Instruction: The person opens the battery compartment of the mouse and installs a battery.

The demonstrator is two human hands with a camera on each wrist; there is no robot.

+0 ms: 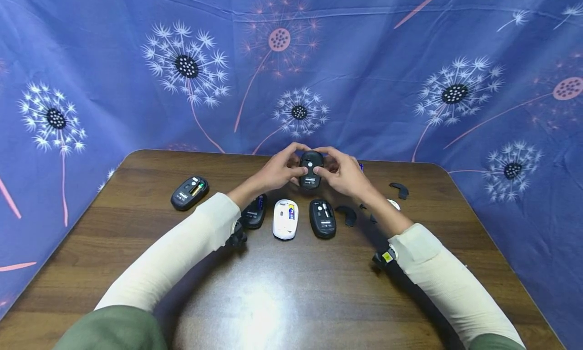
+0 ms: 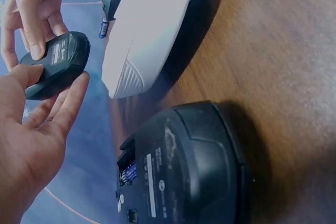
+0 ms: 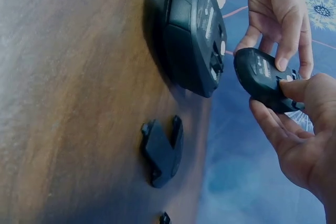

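Observation:
A black computer mouse (image 1: 310, 182) is held above the back of the table, its labelled underside facing up. My left hand (image 1: 279, 169) grips its left side, the thumb on the underside. From the other side my right hand (image 1: 343, 174) grips it the same way, thumb pressing the underside. Both wrist views show the mouse (image 2: 73, 51) between the two hands, fingers beneath it. Just below, on the table, lie a white mouse (image 1: 279, 228) and two black mice (image 1: 323, 227), (image 1: 253, 216), undersides up, with batteries showing in the white one and the left black one.
Another upturned black mouse (image 1: 184, 195) with an uncovered battery slot lies at the left. Curved black covers (image 1: 350, 216), (image 1: 402, 190) and a white piece (image 1: 394, 204) lie at the right. A blue item (image 1: 362, 167) shows behind my right hand. Patterned blue cloth (image 1: 355, 51) hangs behind the table.

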